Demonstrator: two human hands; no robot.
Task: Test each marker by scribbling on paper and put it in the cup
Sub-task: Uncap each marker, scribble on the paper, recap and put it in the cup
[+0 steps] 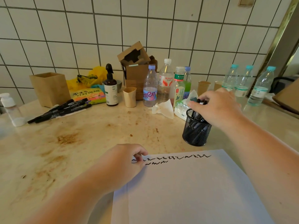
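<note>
At far left, untested markers (59, 109) lie piled. The left hand (127, 162), fingers curled, pins the paper (186, 188); the right hand (215, 104) grips a marker (199, 101) over the cup (196, 131). A careless drop might tip the light cup.

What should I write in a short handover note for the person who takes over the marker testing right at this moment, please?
Right hand: over the black mesh cup, fingers round a marker going in among those already there.
Left hand: fingers curled, resting on the top left corner of the paper.
Done: two rows of black scribbles along the paper's top edge; several markers in the cup.
Left: the untested markers lying at the far left of the counter, by the wooden box.
</note>
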